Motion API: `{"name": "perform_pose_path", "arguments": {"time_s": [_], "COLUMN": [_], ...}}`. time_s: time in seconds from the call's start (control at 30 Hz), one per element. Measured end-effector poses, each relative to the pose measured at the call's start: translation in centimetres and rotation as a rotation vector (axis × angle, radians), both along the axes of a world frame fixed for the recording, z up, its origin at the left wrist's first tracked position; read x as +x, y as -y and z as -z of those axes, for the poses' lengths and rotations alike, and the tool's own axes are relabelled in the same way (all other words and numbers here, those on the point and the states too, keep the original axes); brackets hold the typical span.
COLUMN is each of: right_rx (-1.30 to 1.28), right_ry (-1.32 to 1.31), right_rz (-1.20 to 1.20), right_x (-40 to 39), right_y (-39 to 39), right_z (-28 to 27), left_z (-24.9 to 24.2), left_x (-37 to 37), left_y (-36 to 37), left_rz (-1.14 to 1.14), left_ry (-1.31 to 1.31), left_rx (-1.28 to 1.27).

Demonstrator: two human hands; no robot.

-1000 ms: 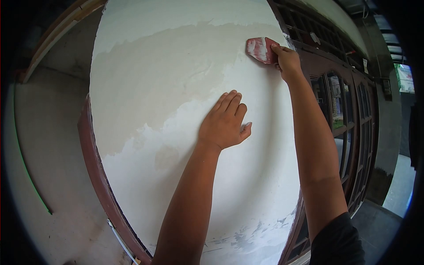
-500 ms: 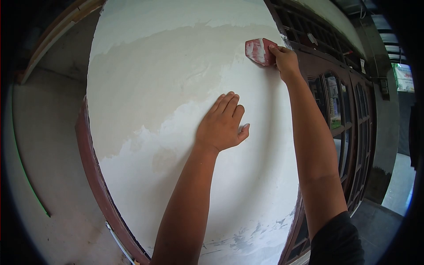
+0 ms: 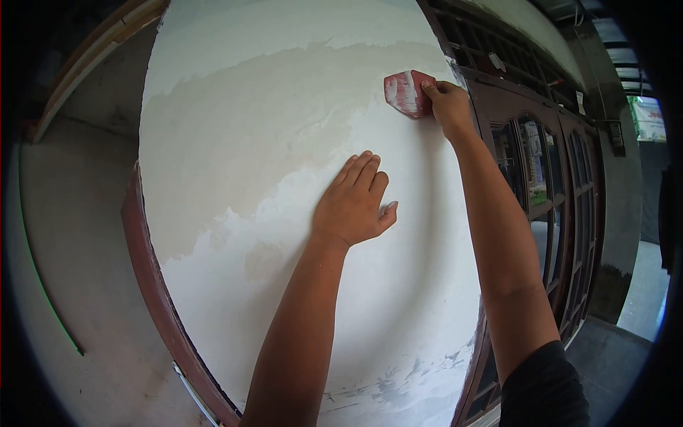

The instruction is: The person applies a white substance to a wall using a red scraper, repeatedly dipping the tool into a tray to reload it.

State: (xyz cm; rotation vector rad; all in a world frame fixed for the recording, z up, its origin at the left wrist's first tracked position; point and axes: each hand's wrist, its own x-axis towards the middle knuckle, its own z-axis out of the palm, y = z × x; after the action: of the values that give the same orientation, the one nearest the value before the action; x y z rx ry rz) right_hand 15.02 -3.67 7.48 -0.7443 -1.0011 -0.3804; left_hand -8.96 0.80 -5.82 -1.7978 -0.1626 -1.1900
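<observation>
A white-coated wall (image 3: 388, 285) fills the middle of the view, with a greyer, uncoated-looking band (image 3: 235, 121) across its upper part. My left hand (image 3: 352, 203) rests flat against the wall, fingers stretched up and the thumb out to the right; it holds nothing. Higher up and to the right, my right hand (image 3: 453, 108) grips a red putty spreader (image 3: 405, 94) by its right side, between thumb and fingers. White paste is smeared over the spreader's face. Its lower-left edge lies at or close to the wall; exact contact cannot be made out.
Brown trim (image 3: 146, 263) runs along the wall's left side. To the right stand dark wooden doors with glass panes (image 3: 541, 164), below a barred vent (image 3: 491, 46). A thin green line (image 3: 46, 285) shows against the far-left wall. Grey floor (image 3: 605, 363) lies at the lower right.
My right hand has moved a little down and to the left with the spreader. My left hand stays in nearly the same place on the wall.
</observation>
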Motion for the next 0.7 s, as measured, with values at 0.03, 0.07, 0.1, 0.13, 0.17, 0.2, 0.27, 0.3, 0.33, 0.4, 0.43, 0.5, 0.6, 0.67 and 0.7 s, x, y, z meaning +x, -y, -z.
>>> {"name": "perform_pose_path", "arguments": {"time_s": [0.03,0.07,0.1,0.13,0.17,0.2,0.27,0.3,0.33,0.4,0.43,0.5,0.6,0.67,0.7], "right_rx": [-0.010,-0.020,-0.019,0.044,0.108,0.120,0.143,0.151,0.115,0.056,0.010,-0.141,-0.375,-0.628,-0.770], "right_ry": [-0.004,-0.008,-0.009,-0.035,-0.060,-0.085,-0.144,-0.179,-0.228,-0.333,-0.361,-0.517,-0.710,-0.811,-0.857], "right_rz": [-0.061,-0.122,-0.119,-0.307,-0.495,-0.557,-0.657,-0.693,-0.712,-0.796,-0.840,-0.887,-0.962,-1.046,-1.111], "right_x": [-0.1,-0.3,-0.5,-1.1,-1.6,-1.9,-3.1,-4.0,-4.6,-5.4,-6.2,-7.2,-8.0,-8.7,-8.9], "right_y": [0.4,0.9,1.2,1.8,2.4,3.2,5.0,6.1,7.1,9.0,10.4,13.0,15.7,18.0,19.3], "right_z": [0.2,0.5,1.2,2.3,3.7,5.6,11.3,15.0,19.0,27.6,31.9,40.4,53.8,62.1,65.7], "left_z": [-0.1,-0.1,0.0,-0.1,-0.2,-0.2,0.2,0.8,1.6,5.9,9.1,17.6,35.8,47.7,52.4], "left_x": [0.0,0.0,0.0,-0.1,-0.2,-0.3,0.0,0.2,0.2,0.0,-0.5,-2.9,-6.9,-8.3,-8.7], "left_y": [0.0,0.0,0.1,0.1,0.1,0.2,0.5,0.7,1.0,2.8,4.1,7.7,12.8,18.0,21.2], "left_rz": [-0.011,-0.008,-0.018,-0.030,-0.027,-0.023,-0.017,0.025,0.063,0.174,0.286,0.421,0.491,0.256,0.216], "left_ry": [0.000,0.000,-0.005,-0.011,-0.011,-0.017,-0.021,0.004,0.035,0.070,0.101,0.194,0.455,0.650,0.808], "left_rx": [-0.001,0.001,-0.014,-0.028,-0.026,-0.050,-0.085,-0.121,-0.161,-0.272,-0.367,-0.533,-0.881,-1.172,-1.375]}}
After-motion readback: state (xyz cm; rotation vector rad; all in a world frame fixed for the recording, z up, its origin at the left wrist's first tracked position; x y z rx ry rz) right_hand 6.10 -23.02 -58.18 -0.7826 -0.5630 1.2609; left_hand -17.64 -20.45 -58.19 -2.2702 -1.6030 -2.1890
